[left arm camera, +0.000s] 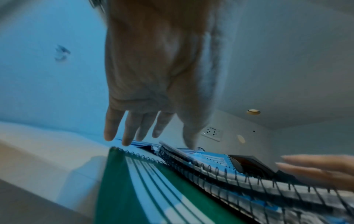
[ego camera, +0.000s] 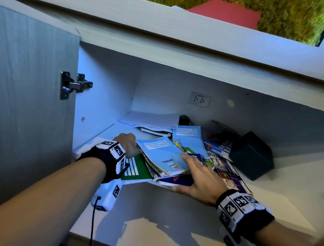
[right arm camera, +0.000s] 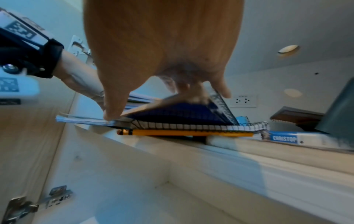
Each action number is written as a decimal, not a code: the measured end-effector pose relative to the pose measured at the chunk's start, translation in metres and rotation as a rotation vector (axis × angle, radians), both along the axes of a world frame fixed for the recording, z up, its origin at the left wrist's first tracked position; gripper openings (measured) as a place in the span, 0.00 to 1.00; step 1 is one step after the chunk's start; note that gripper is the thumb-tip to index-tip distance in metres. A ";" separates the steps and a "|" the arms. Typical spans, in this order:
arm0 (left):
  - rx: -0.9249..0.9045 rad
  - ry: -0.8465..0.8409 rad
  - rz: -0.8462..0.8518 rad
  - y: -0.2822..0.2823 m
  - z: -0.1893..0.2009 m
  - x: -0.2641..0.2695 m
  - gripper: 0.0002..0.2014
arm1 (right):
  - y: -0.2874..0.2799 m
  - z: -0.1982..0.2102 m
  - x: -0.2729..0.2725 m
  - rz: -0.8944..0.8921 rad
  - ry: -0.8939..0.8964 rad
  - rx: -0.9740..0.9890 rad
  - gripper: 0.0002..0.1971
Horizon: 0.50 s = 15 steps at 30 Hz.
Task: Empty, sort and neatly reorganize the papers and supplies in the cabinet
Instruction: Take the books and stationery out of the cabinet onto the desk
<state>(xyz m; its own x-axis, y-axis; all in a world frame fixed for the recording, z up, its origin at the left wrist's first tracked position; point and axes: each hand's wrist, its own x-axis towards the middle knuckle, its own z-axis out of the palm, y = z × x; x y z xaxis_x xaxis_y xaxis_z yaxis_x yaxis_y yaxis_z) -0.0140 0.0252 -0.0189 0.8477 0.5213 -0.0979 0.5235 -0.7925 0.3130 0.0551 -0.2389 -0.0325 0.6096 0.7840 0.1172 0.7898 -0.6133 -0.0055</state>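
Note:
A messy pile of spiral notebooks lies on the cabinet shelf (ego camera: 284, 184). On top is a light-blue notebook (ego camera: 161, 154), over a green notebook (ego camera: 135, 172) and a dark-blue notebook (ego camera: 179, 180). My left hand (ego camera: 127, 143) is at the pile's far left corner. Its fingers (left arm camera: 126, 136) hang straight and the thumb touches the blue cover. My right hand (ego camera: 192, 172) grips the pile's front right part, fingers spread on top, thumb (right arm camera: 113, 115) at the front edge. A yellow pencil (right arm camera: 191, 132) lies under the pile.
Behind the pile lie white papers (ego camera: 150, 120) and another light-blue notebook (ego camera: 188, 137). To the right are a blue-spined book (ego camera: 217, 149), a purple patterned book (ego camera: 229, 174) and a dark box (ego camera: 252, 156). The cabinet door (ego camera: 28, 98) stands open at left. A red folder (ego camera: 227, 12) lies on top.

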 end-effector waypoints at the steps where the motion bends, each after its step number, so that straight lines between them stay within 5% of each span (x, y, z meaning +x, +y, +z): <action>1: -0.039 0.007 -0.009 -0.002 -0.002 0.007 0.35 | -0.003 -0.002 0.004 -0.062 0.006 -0.018 0.59; 4: -0.086 0.032 -0.061 -0.004 -0.011 0.025 0.54 | -0.005 -0.009 0.016 -0.177 -0.004 -0.073 0.66; 7: -0.041 0.018 -0.072 0.017 -0.032 0.050 0.62 | 0.000 -0.017 0.021 -0.170 0.054 -0.055 0.63; 15: -0.220 -0.004 -0.063 0.032 -0.028 0.036 0.50 | -0.007 -0.025 0.010 -0.054 -0.091 -0.050 0.49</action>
